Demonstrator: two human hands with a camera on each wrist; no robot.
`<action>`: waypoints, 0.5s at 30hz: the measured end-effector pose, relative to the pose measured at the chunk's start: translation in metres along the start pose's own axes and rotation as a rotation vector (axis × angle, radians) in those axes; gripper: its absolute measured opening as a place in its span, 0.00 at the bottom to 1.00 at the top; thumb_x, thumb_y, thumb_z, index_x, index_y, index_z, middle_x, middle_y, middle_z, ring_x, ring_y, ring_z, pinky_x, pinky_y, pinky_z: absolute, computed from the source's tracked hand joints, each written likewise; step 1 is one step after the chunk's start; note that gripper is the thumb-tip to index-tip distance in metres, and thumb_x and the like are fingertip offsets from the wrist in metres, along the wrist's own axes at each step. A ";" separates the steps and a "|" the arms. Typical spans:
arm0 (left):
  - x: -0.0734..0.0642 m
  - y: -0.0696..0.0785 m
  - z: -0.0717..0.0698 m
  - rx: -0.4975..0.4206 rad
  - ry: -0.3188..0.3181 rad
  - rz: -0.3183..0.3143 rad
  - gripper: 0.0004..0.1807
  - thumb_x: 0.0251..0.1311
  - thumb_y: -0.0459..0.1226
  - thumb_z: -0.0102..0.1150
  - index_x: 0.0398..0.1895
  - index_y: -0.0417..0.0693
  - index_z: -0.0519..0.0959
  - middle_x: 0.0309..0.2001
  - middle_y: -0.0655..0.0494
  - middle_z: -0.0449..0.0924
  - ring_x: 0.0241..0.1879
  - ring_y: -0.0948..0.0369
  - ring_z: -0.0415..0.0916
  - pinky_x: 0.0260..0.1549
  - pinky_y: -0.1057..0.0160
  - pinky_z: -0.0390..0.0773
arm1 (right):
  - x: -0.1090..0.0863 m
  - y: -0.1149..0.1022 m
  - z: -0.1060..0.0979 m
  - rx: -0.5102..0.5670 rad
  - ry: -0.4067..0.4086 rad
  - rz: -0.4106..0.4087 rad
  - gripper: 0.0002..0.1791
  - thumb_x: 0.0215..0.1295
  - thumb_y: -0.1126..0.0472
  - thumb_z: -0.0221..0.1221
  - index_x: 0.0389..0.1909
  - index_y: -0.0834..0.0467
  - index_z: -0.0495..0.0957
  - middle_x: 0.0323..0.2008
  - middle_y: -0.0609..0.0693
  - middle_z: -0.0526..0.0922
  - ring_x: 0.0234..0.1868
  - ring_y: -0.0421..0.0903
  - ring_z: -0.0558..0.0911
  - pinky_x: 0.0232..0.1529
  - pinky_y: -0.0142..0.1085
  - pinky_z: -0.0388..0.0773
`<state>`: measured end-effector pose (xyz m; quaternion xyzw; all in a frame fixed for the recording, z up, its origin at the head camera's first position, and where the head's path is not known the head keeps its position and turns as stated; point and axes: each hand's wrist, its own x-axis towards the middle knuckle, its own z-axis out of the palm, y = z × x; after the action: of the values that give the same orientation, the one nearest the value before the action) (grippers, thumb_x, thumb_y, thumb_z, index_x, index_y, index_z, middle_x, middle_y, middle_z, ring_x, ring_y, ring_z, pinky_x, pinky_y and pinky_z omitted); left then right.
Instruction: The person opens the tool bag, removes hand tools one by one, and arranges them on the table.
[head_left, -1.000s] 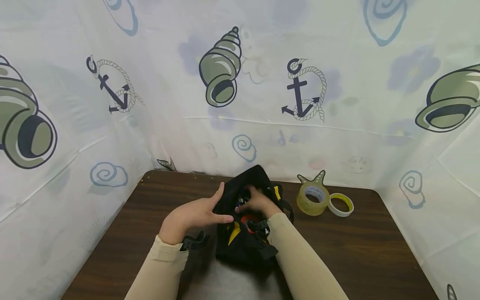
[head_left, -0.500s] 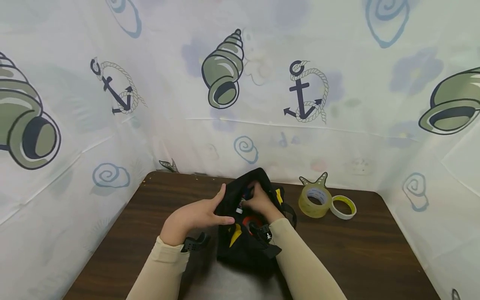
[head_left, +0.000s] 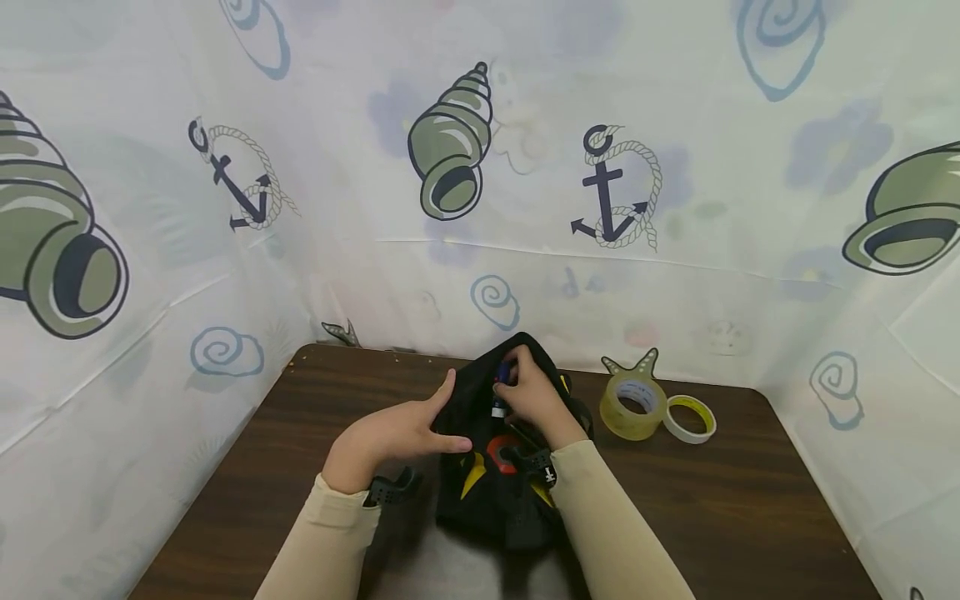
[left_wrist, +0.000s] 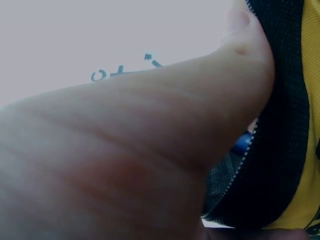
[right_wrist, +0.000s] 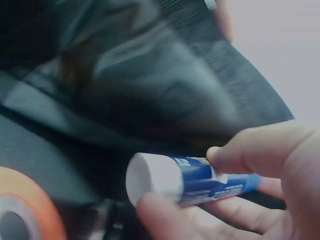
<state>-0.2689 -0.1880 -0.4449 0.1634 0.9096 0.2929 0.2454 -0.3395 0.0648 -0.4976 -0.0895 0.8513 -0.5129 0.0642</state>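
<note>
Gripping a blue tube point(right_wrist: 195, 179), the right hand point(head_left: 536, 398) partly hides it.

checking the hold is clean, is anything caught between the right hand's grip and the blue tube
Nothing visible: the right hand holds the blue tube directly. The orange ring in the black bag sits apart from it.
</note>
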 end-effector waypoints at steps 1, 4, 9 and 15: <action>0.000 0.000 0.000 0.001 0.000 0.000 0.66 0.67 0.69 0.65 0.90 0.68 0.27 0.82 0.42 0.68 0.73 0.46 0.78 0.71 0.39 0.76 | -0.003 -0.004 -0.004 -0.020 -0.009 0.000 0.28 0.78 0.61 0.63 0.73 0.52 0.64 0.52 0.60 0.78 0.34 0.53 0.85 0.30 0.47 0.90; 0.001 0.001 0.000 0.002 0.001 0.001 0.67 0.66 0.70 0.65 0.90 0.68 0.27 0.83 0.42 0.66 0.74 0.46 0.77 0.72 0.39 0.76 | -0.013 -0.015 -0.016 -0.094 -0.024 -0.021 0.31 0.81 0.58 0.62 0.78 0.51 0.63 0.56 0.60 0.80 0.31 0.51 0.84 0.29 0.43 0.88; 0.000 0.001 0.000 -0.003 0.004 0.000 0.67 0.66 0.70 0.65 0.90 0.69 0.27 0.84 0.43 0.64 0.75 0.46 0.76 0.73 0.38 0.75 | -0.032 -0.034 -0.035 -0.125 -0.043 -0.029 0.32 0.82 0.56 0.61 0.80 0.51 0.61 0.60 0.60 0.79 0.29 0.50 0.83 0.33 0.50 0.90; -0.002 0.002 0.000 -0.015 0.008 -0.006 0.67 0.65 0.70 0.66 0.91 0.70 0.28 0.83 0.43 0.65 0.76 0.45 0.75 0.73 0.37 0.74 | -0.055 -0.047 -0.055 -0.168 -0.045 -0.127 0.29 0.83 0.54 0.61 0.78 0.52 0.65 0.62 0.60 0.79 0.36 0.49 0.83 0.35 0.41 0.86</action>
<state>-0.2669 -0.1875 -0.4436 0.1575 0.9088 0.2994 0.2440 -0.2930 0.1025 -0.4297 -0.1597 0.8823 -0.4406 0.0432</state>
